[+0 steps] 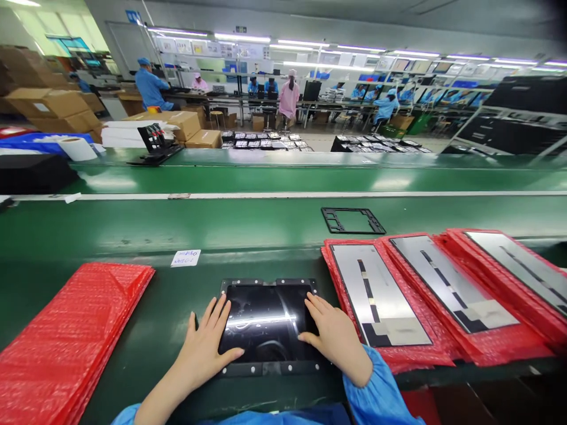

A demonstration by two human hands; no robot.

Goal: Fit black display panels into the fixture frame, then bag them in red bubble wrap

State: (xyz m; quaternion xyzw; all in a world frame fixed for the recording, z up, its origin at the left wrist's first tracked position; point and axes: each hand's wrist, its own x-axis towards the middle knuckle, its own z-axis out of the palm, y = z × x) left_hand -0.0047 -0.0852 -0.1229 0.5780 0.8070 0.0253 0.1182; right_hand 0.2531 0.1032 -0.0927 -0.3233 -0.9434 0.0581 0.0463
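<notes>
The left hand [206, 339] is palm down beyond the near edge of the table [153, 330], fingers spread and pointing away, thumb stretched inward, its forearm [170, 383] bare down to a blue sleeve [126, 415]. The right hand [334, 336] is also palm down, fingers close together and angled inward, thumb apart from them, blue cuff [371, 381] just behind the wrist [359, 364].

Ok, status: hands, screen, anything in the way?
Left hand spread on left edge of screen; right hand spread on right edge. Screen flat, dark face up. Only hands overlap it.
</notes>
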